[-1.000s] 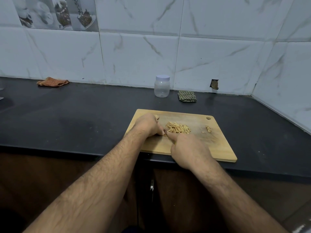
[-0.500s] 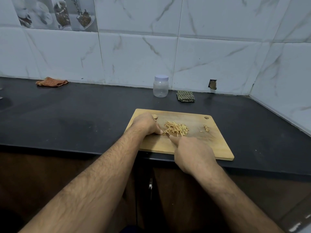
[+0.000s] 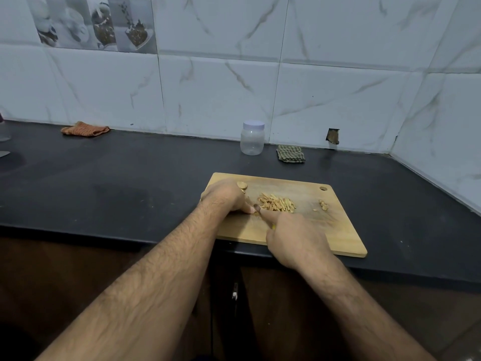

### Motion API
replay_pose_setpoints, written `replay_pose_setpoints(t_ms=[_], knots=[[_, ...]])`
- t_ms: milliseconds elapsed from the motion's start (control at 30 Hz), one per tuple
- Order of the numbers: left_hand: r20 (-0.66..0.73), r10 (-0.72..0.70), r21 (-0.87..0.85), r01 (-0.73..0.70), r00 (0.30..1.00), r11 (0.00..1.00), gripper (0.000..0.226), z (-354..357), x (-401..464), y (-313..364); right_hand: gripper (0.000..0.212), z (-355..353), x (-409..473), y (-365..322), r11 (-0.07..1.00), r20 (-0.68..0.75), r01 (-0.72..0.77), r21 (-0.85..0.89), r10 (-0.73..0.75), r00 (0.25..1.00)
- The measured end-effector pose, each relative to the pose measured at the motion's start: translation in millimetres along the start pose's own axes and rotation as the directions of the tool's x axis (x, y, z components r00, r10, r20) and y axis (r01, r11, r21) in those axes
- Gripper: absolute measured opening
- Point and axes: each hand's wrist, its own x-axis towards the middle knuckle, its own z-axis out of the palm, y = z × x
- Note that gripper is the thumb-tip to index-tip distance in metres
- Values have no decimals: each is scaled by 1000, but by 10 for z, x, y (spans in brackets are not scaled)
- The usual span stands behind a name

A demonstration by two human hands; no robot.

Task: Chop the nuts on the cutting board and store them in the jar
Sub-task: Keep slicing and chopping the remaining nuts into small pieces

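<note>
A wooden cutting board [image 3: 307, 230] lies on the dark worktop [image 3: 130, 183], close to the front edge. In the middle of the board sits a pile of thin cut nut slivers [image 3: 277, 203]. A few small nut bits [image 3: 323, 204] lie apart from the pile, near the round hole in the board's far right corner. A whole nut [image 3: 242, 185] lies at the far left of the board, just beside the left hand.

The left hand [image 3: 225, 195] rests on the left part of the board. Its fingers are curled down and its fingertips press a small dark nut piece [image 3: 256, 207] right at the left end of the pile.

The right hand [image 3: 294, 235] is at the near side of the board. Its fingers are curled around a handle, and a tiny bit of yellow shows under it. The pointer finger is stretched out toward the dark nut piece. The blade is too hidden to see.

The clear plastic jar [image 3: 252, 138] with a pale lid on top stands at the back of the worktop by the tiled wall [image 3: 338, 87], well apart from the board. It looks empty. A folded green checked cloth [image 3: 290, 153] lies just to the right of the jar. An orange cloth [image 3: 85, 129] lies far to the left along the wall.
</note>
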Motion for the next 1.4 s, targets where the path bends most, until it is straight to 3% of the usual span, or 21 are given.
replay_pose_setpoints(t_ms=[500, 800, 967, 1167, 1400], knots=[[-9, 21, -19, -21, 1000, 1000, 65, 29, 4, -36, 68, -61, 73, -104, 998, 88, -22, -54, 27, 996], [-35, 70, -33, -71, 997, 997, 54, 70, 43, -82, 67, -6, -105, 21, 998, 61, -28, -48, 31, 998], [-43, 110, -121, -115, 993, 986, 45, 111, 84, -139, 66, -14, -76, 16, 999, 19, -41, -20, 41, 999], [10, 141, -359, -128, 990, 924, 21, 94, 169, -248, 64, 13, -55, -24, 999, 35, -28, 27, 27, 999], [-351, 119, -304, -234, 929, 924, 7, 91, 259, -372, 65, -129, 135, 12, 995, 69, -81, 56, 77, 995]])
